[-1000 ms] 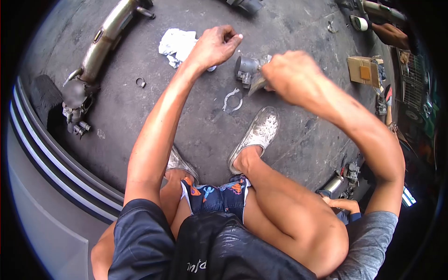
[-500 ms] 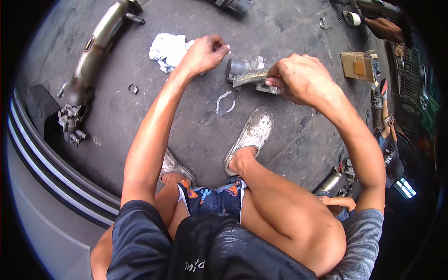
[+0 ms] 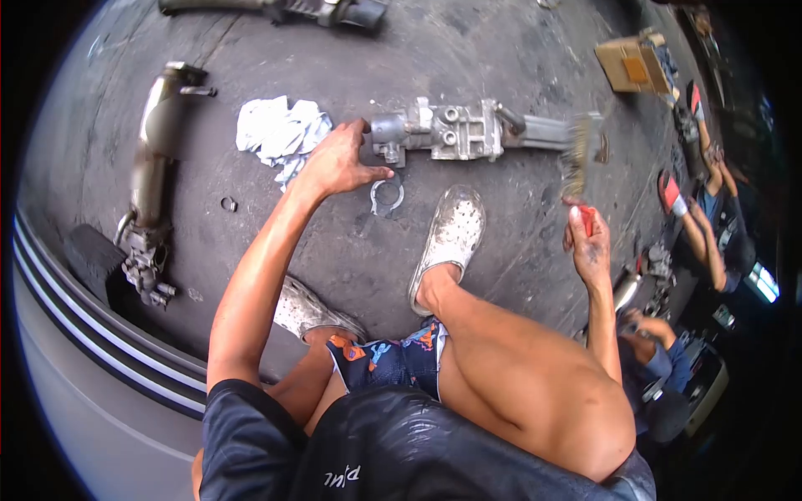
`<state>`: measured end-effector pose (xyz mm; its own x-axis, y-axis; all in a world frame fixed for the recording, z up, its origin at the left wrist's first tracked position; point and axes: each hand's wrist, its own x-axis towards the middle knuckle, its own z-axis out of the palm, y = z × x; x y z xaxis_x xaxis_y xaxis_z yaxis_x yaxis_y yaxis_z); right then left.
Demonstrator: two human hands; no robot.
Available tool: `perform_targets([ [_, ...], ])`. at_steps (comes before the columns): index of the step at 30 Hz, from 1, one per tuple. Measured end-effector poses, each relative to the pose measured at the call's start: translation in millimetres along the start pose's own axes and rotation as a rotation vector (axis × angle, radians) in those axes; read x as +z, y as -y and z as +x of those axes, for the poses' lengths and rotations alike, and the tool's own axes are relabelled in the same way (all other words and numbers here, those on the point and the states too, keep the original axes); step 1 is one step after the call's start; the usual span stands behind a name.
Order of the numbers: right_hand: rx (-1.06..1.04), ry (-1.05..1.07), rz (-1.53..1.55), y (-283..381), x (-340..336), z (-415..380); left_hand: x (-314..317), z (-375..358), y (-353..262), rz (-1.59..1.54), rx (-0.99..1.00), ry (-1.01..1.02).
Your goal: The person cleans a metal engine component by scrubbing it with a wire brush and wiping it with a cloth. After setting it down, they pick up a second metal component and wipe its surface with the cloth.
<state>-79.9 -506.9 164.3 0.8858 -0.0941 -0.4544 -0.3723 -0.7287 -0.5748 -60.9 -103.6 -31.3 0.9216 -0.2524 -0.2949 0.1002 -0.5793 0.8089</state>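
On the floor ahead lies a grey cast metal engine part (image 3: 468, 129) with a cylindrical left end and a long, flat-sided right section. My left hand (image 3: 336, 160) is beside that cylindrical end, thumb and fingers spread apart, with nothing between them. My right hand (image 3: 591, 249) grips the red handle of a wire brush (image 3: 578, 163). Its bristles are blurred and overlap the part's right end in this view. Just below my left thumb, a metal ring clamp (image 3: 398, 203) lies on the floor. A crumpled white rag (image 3: 280, 134) is left of my left hand.
At the left lies another metal engine part (image 3: 152, 179), with a small ring (image 3: 229, 204) near it. A dark part (image 3: 334, 12) lies at the top. A cardboard box (image 3: 633, 68) stands upper right. Other people (image 3: 656, 342) sit at the right among metal parts.
My right hand has swung right and nearer to me with the brush, uncovering the engine part. My left hand has come down and its fingers have spread. The view has shifted too.
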Motion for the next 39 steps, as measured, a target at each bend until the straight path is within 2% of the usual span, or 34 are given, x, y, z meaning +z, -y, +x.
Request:
perform_targets([
  [1, -0.127, -0.107, 0.099, -17, 6, -2, 4, 1, -3, -0.016, -0.041, 0.0],
  [2, 0.022, -0.143, 0.163, -1, 9, -6, 6, 1, -5, -0.032, -0.079, -0.001],
  [4, 0.153, -0.116, 0.19, -21, 10, 7, 6, 5, -7, -0.067, -0.131, 0.008],
  [5, 0.215, -0.099, 0.203, -33, 6, 18, 9, 5, -4, -0.094, -0.073, -0.021],
  [7, 0.168, -0.225, 0.204, -58, -8, 45, 10, 4, -8, -0.101, -0.152, 0.025],
  [9, 0.169, -0.385, 0.27, -72, -29, 67, 15, -2, -16, -0.108, -0.163, -0.042],
  [11, 0.198, -0.585, 0.404, -72, -56, 90, 17, -3, -23, -0.029, -0.109, -0.065],
  [13, 0.217, -0.731, 0.361, -79, -82, 114, 22, 1, -21, 0.122, 0.068, -0.111],
  [14, 0.229, -0.791, 0.34, -85, -92, 127, 22, 8, -23, 0.156, 0.086, -0.105],
  [16, 0.286, -0.693, 0.362, -95, -113, 154, 18, 16, -28, 0.304, 0.138, -0.125],
  [18, 0.41, -0.568, 0.372, -102, -120, 167, 7, 25, -33, 0.307, 0.085, 0.016],
  [21, 0.383, -0.434, 0.625, -146, -107, 178, 5, 41, -31, 0.269, 0.1, 0.126],
  [23, 0.251, -0.487, 0.819, -163, -81, 165, 1, 41, -27, 0.242, 0.079, 0.191],
  [24, 0.208, -0.47, 0.823, -177, -72, 159, 2, 43, -24, 0.24, 0.084, 0.207],
  [27, 0.1, -0.534, 0.74, -179, -58, 156, -3, 50, -38, 0.284, -0.007, 0.29],
  [32, -0.017, -0.575, 0.668, -201, -39, 159, -1, 55, -33, 0.315, 0.029, 0.302],
  [39, 0.006, -0.719, 0.517, -197, -10, 168, 2, 54, -24, 0.253, 0.053, 0.253],
])
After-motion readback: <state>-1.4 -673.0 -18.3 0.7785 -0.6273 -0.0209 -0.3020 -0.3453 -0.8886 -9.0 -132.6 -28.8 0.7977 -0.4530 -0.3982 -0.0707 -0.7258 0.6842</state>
